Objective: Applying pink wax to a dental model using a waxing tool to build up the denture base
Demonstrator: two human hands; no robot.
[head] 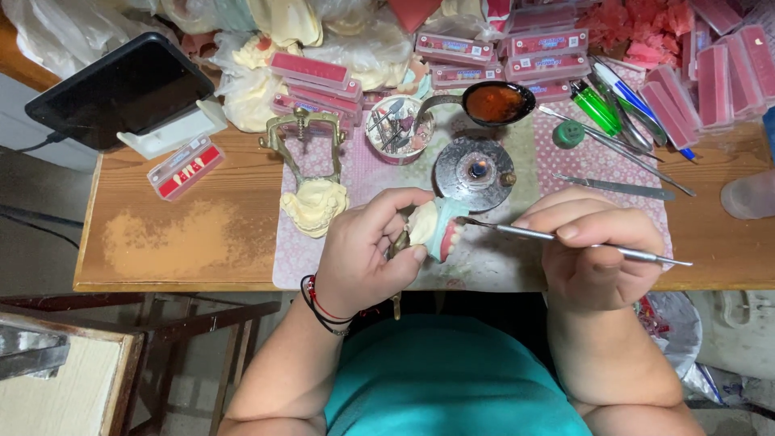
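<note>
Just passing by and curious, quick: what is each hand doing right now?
Left hand: closed around a dental model with pink wax gums.
Right hand: closed on a thin metal carving tool, tip at the model.

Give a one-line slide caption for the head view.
Left hand holds a dental cast; right hand applies a metal tool.

Dark tablet (121, 89) on stand, pink flat boxes (549, 52), green lighter (596, 107), ladle of red wax (494, 102), small burner (475, 172)

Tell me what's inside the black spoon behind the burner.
The black spoon holds a reddish-orange pool, probably melted wax. The bowl's bottom is covered by it, so nothing beneath shows.
</note>
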